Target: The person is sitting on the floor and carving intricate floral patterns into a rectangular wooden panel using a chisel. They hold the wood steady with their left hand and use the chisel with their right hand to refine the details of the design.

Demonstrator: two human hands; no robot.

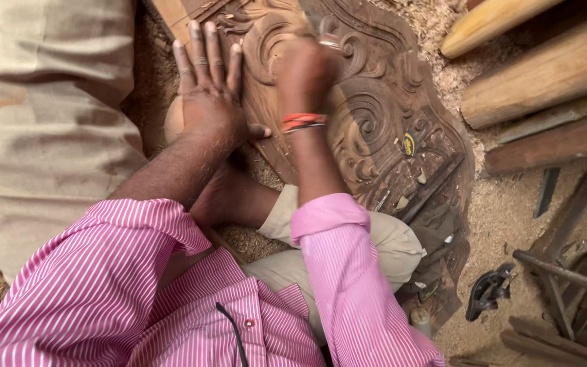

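- A large carved wooden panel (382, 122), dark brown with deep scrolls and spirals, lay flat on a floor covered in sawdust (511, 224).
- The left hand (208, 88) was released: palm down, fingers straight and close together, pressed flat on the panel's left part, with the thumb spread out to the side.
- The right hand (305, 68) was clenched into a fist just to the right of the left hand, directly over the carved scrolls near the panel's top.
- That fist gripped a thin metal tool (327, 41); only a short bright piece showed beyond the knuckles, and whether its tip touched the wood could not be told.
- Red and orange bands (302, 122) circled the right wrist.
- Both sleeves were of a pink striped shirt (103, 292), and a bent knee in tan trousers (388, 245) rested against the panel's lower edge.
- So the panel lay under both hands and ran on well to their right and down toward the knee.
- Small wood chips (416, 183) were scattered over the carving to the right of the right forearm.
- Several rough wooden beams (545, 75) lay on the floor to the right, apart from the panel.
- A beige cloth (42, 102) lay along the left, beside the left hand.
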